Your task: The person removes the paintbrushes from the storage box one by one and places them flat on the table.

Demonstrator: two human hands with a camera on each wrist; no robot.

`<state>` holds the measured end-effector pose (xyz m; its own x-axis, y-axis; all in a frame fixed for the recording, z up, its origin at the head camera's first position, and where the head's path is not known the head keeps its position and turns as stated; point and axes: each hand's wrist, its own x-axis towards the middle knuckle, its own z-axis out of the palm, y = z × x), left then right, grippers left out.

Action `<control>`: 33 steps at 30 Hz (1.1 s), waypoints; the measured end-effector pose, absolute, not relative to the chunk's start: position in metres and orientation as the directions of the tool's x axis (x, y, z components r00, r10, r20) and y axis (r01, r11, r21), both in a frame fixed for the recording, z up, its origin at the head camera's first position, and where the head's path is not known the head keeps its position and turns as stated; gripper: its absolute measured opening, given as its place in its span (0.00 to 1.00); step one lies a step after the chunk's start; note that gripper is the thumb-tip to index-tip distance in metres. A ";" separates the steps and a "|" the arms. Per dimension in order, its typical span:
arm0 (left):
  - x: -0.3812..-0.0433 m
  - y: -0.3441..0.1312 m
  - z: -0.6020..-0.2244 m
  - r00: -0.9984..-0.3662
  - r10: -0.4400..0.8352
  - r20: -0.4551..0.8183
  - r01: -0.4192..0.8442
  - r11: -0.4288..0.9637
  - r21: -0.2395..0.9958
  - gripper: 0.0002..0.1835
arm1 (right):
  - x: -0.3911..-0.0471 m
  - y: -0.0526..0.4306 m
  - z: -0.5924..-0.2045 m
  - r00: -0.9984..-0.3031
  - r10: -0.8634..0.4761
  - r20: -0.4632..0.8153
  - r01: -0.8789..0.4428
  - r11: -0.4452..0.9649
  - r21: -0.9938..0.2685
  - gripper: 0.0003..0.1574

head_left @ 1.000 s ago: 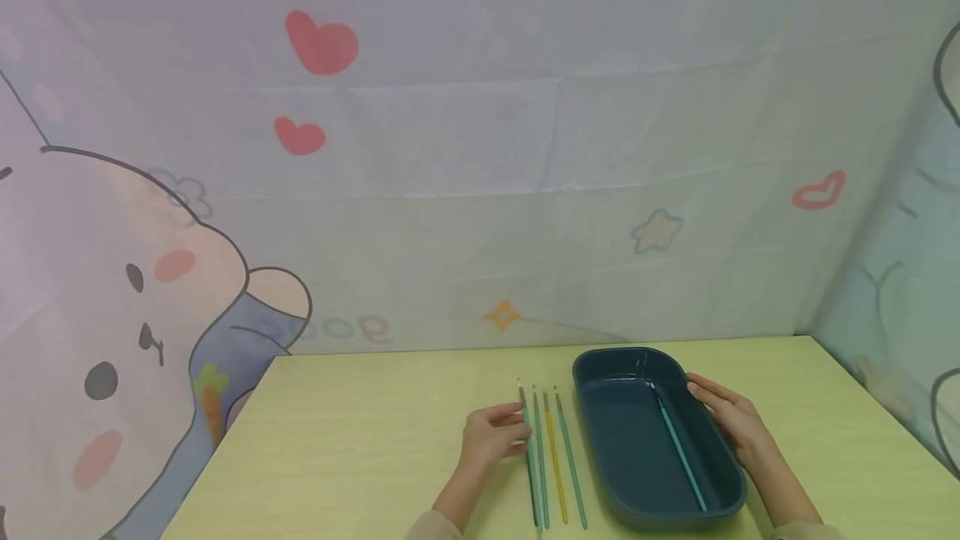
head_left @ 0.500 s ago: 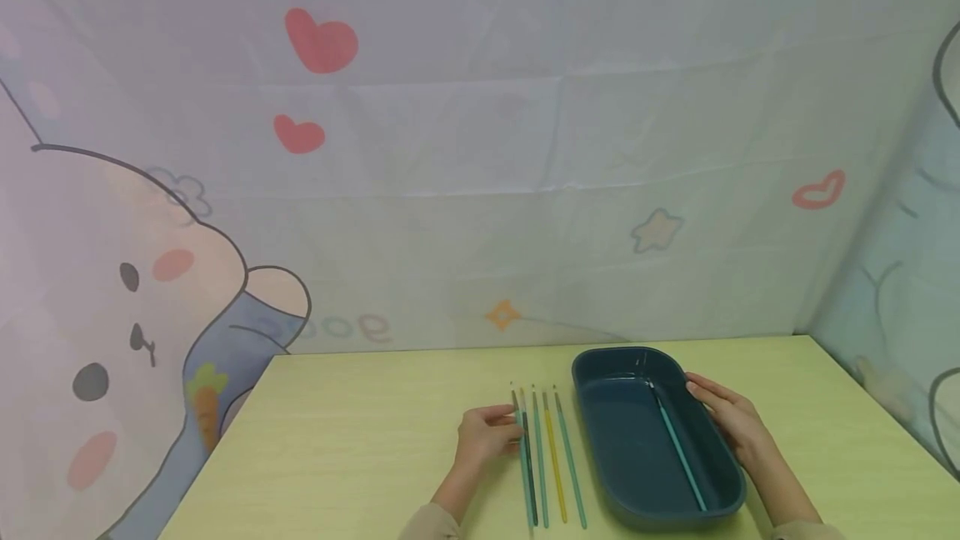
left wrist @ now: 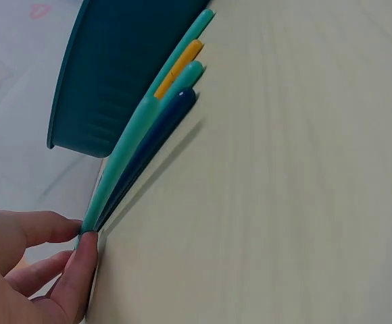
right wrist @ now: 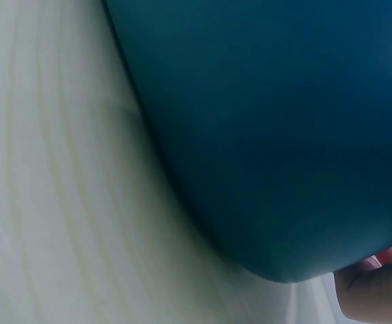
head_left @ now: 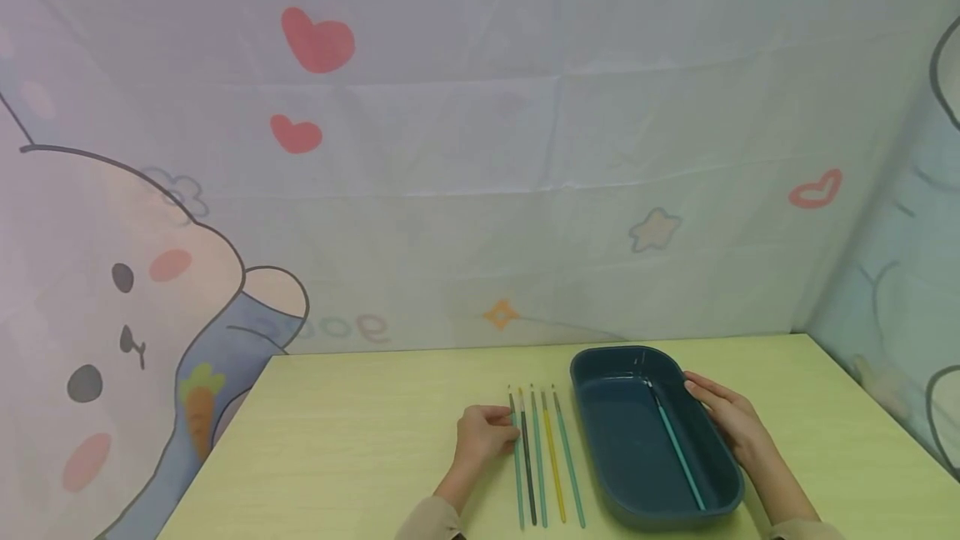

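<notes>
In the head view my left hand (head_left: 483, 436) pinches a teal paintbrush (head_left: 518, 482), the leftmost in a row on the table. The left wrist view shows the thumb and fingertips around this brush's slim far part, its thick handle end pointing away. Right beside it lies a dark blue paintbrush (head_left: 528, 469), followed by a teal one (head_left: 539, 461), a yellow one (head_left: 554, 461) and another teal one (head_left: 571, 465). My right hand (head_left: 733, 425) rests its fairly straight fingers against the right rim of a dark blue tray (head_left: 630, 518). One teal paintbrush (head_left: 679, 448) lies inside the tray.
The pale yellow-green table (head_left: 360, 440) ends at a printed cloth backdrop (head_left: 450, 257) with hearts and a cartoon bear. A second cloth panel hangs at the right. The tray stands just right of the brush row.
My left hand has moved slightly left with the teal paintbrush, which has parted from the dark blue one and now lies left of it. My right hand and the tray have stayed put.
</notes>
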<state>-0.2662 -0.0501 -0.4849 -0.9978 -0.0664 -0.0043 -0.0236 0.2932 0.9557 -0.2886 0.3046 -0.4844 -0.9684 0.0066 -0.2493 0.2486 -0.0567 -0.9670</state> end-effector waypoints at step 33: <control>-0.268 -0.045 -0.492 -0.987 -0.127 0.095 0.033 0.423 0.906 0.16 | -0.288 0.301 -0.480 -0.971 0.002 -0.241 0.240 -0.079 -0.968 0.07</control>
